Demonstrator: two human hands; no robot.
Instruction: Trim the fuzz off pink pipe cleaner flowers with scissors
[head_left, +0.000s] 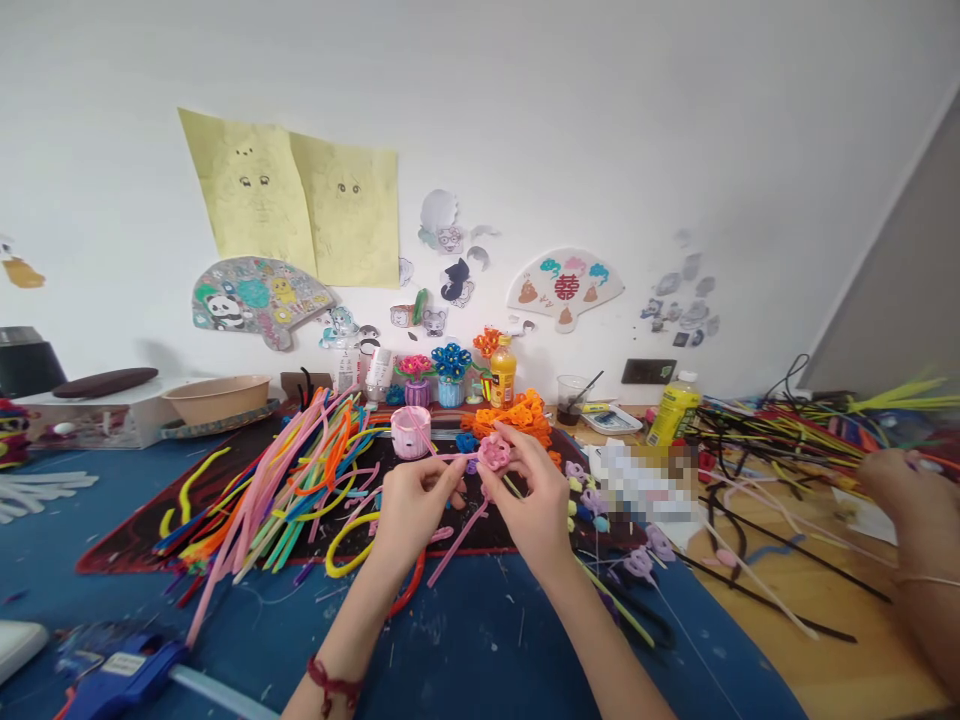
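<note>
Between the fingers of my right hand is a small pink pipe-cleaner flower, made of loops joined in a ring. My left hand pinches a pink pipe-cleaner strand that runs toward the flower. Another pink pipe cleaner hangs below, between my hands. Just behind my left hand stands a pink cup-shaped pot. Orange pipe-cleaner flowers lie beyond my right hand, and purple pipe-cleaner loops rest to its right.
A heap of coloured pipe cleaners spreads to the left. A blue glue gun lies at the front left. Finished blue flowers and a juice bottle stand by the wall. At far right another person's hand is over black pipe cleaners.
</note>
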